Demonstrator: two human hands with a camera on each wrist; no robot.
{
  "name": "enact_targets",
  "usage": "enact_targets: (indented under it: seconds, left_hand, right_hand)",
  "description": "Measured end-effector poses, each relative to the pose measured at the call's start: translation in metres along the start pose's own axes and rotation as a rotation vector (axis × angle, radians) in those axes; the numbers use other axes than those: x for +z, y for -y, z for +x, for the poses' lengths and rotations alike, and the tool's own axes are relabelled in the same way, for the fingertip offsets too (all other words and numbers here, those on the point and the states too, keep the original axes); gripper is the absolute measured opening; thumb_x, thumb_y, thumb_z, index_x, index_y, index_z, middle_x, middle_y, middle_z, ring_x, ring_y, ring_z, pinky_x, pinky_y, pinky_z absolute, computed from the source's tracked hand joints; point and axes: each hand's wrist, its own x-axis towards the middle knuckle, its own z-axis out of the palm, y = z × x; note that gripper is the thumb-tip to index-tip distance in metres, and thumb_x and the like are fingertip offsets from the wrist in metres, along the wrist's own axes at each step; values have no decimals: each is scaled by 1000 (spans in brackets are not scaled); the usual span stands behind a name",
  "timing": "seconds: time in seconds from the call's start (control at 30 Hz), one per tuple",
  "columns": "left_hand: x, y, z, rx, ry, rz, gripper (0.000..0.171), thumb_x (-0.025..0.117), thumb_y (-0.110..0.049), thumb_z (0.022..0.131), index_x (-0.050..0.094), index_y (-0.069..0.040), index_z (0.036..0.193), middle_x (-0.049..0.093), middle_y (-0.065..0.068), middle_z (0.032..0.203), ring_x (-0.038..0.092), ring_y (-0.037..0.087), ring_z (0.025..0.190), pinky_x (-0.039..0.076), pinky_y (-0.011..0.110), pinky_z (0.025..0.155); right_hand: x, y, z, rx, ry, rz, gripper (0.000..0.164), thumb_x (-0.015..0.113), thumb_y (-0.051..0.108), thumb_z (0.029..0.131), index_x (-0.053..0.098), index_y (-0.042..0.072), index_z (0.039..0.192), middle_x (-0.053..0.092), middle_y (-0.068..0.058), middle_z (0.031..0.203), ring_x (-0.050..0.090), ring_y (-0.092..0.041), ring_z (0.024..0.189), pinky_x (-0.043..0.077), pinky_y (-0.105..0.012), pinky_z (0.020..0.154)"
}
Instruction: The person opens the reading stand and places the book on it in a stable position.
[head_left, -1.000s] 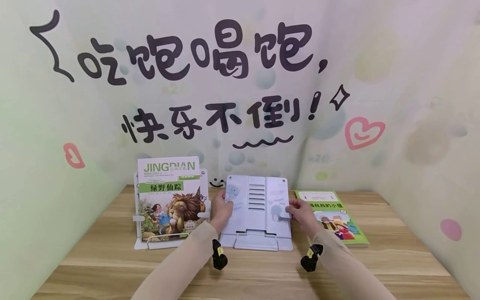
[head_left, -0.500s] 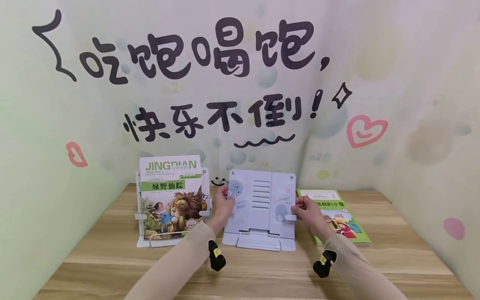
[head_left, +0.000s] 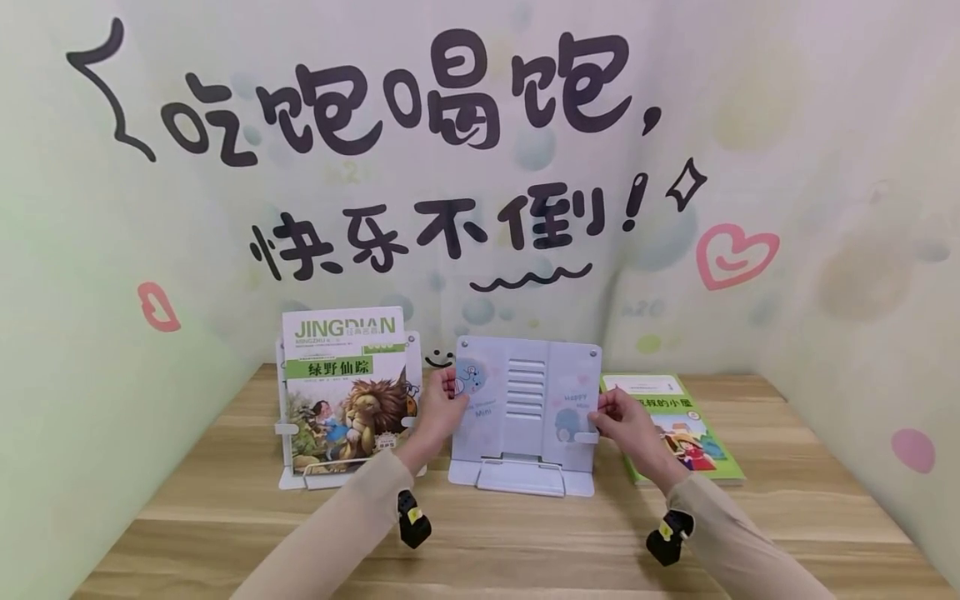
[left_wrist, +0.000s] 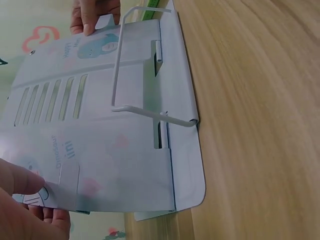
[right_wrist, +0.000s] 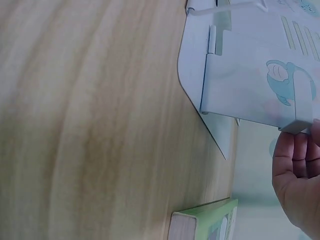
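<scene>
A pale blue-white metal book stand (head_left: 525,437) stands upright on the table, with slots down its middle, dinosaur prints and a wire holder (left_wrist: 116,75) at its foot. My left hand (head_left: 438,408) pinches the stand's left edge; in the left wrist view its thumb lies on the front and fingers behind. On the opposite edge my right hand (head_left: 632,427) pinches the panel beside a small side clip (right_wrist: 303,102). No book rests on this stand. To its left, a second book stand (head_left: 288,481) bears a picture book (head_left: 341,417) with a lion on its cover.
A green-edged book (head_left: 693,429) lies flat on the wooden table (head_left: 540,550), to the right behind my right hand. Behind the table hangs a pale printed backdrop (head_left: 750,150) with large black characters, and it also closes both sides.
The held stand has turned slightly to face me more squarely, its right edge shifting right. My right hand has gone right with it. The head view has tilted slightly downward.
</scene>
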Motion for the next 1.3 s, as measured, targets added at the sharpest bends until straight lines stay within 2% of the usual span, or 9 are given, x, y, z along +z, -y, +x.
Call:
enact_targets:
  seconds: [0.2, 0.3, 0.43, 0.53, 0.6, 0.77, 1.0, 1.17, 1.3]
  left_hand:
    - [-10, -4, -2, 39, 63, 76, 38, 59, 5, 79, 49, 7, 115, 55, 16, 100, 52, 24, 91, 47, 35, 81]
    - [-14, -10, -2, 47, 72, 70, 36, 59, 4, 80, 49, 7, 114, 55, 17, 100, 53, 25, 92, 47, 35, 81]
    - [-18, -21, 5, 123, -17, -18, 34, 60, 4, 83, 49, 7, 115, 55, 20, 106, 55, 31, 98, 48, 38, 88]
    - [-19, -31, 12, 241, -107, -69, 35, 63, 5, 81, 51, 7, 114, 56, 22, 108, 56, 34, 102, 48, 40, 92]
    - [-17, -40, 16, 319, -124, -76, 35, 63, 5, 81, 52, 7, 114, 57, 22, 109, 56, 33, 104, 47, 40, 94]
    - [-4, -59, 16, 476, -28, -23, 35, 63, 3, 82, 54, 3, 116, 58, 18, 115, 56, 28, 109, 46, 35, 97]
    - [28, -74, 13, 702, 94, 104, 26, 66, 0, 83, 61, -1, 108, 63, 12, 108, 59, 24, 101, 48, 37, 91]
    - [43, -80, 11, 728, 193, 191, 23, 67, -3, 83, 63, -2, 105, 65, 10, 106, 60, 22, 100, 50, 32, 89]
    - [49, -80, 10, 749, 229, 270, 18, 68, -7, 84, 66, -3, 101, 66, 8, 101, 61, 19, 96, 50, 28, 86]
  right_hand:
    - [-2, 2, -7, -15, 8, 5, 18, 54, 5, 94, 46, -2, 108, 51, -13, 102, 51, -21, 93, 54, -30, 82]
    - [-1, 3, -10, -26, -8, 18, 18, 55, 3, 93, 46, -3, 106, 51, -12, 100, 51, -20, 91, 54, -28, 80]
    - [3, 5, -12, -31, -34, 53, 17, 56, 1, 91, 47, -6, 104, 53, -12, 96, 52, -16, 85, 54, -25, 75]
    - [6, 5, -15, -36, -50, 50, 17, 57, 0, 90, 48, -7, 104, 54, -12, 94, 52, -14, 83, 54, -24, 72]
    - [8, 6, -17, -37, -61, 41, 16, 57, 0, 91, 49, -6, 103, 54, -12, 94, 52, -14, 82, 54, -23, 71]
    - [12, 6, -22, -33, -91, 42, 16, 56, -1, 91, 48, -4, 104, 53, -12, 93, 51, -16, 80, 54, -23, 71]
    - [20, 8, -33, -32, -142, 49, 16, 59, -2, 88, 48, -5, 99, 53, -10, 88, 50, -14, 76, 54, -24, 68]
    - [25, 11, -40, -25, -180, 35, 15, 60, -2, 87, 49, -4, 97, 53, -9, 86, 48, -14, 75, 53, -25, 65]
    - [28, 12, -46, -30, -194, 32, 14, 61, -3, 87, 49, -3, 96, 53, -9, 86, 48, -14, 76, 51, -22, 63]
